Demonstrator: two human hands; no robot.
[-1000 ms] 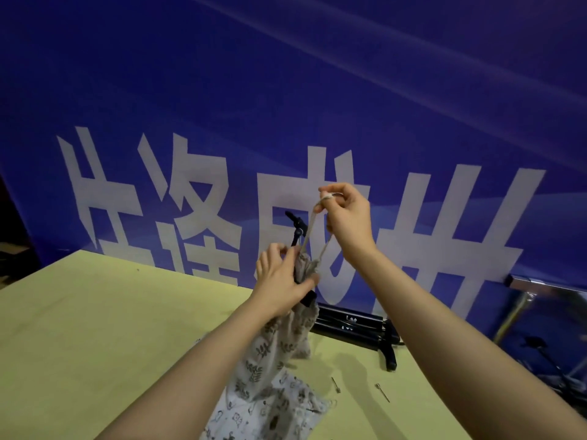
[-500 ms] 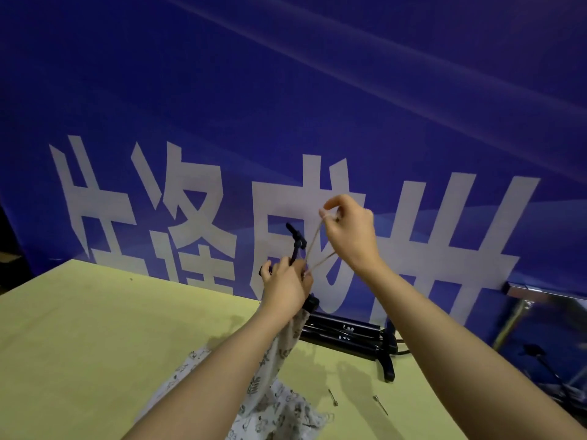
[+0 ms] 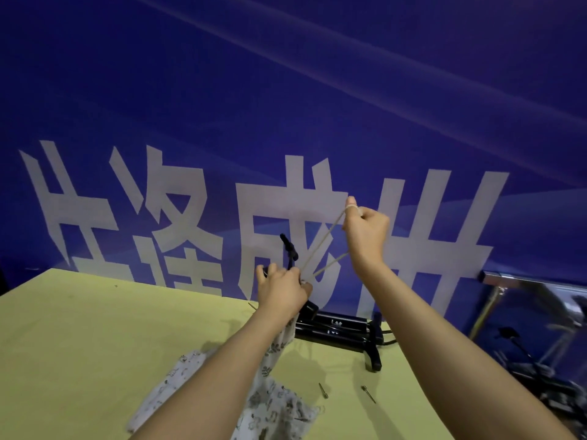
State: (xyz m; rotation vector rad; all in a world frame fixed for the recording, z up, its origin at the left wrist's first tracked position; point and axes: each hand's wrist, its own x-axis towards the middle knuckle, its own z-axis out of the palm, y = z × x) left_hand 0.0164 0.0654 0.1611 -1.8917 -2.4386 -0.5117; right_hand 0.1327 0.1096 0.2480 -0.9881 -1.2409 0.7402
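Before white-lettered banner (image 3: pixel 286 90) — right hand (image 3: pixel 367 236) pinches cord (image 3: pixel 324 246), left hand (image 3: pixel 282 293) grips pouch (image 3: pixel 276 404).

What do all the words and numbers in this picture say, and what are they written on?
"生逢盛世", most likely: big white characters on the blue banner; their bottoms are hidden behind the table.
Small white marks on the black stand: too small to read.
Print on the cloth bag: too blurred to tell whether any of it is words.
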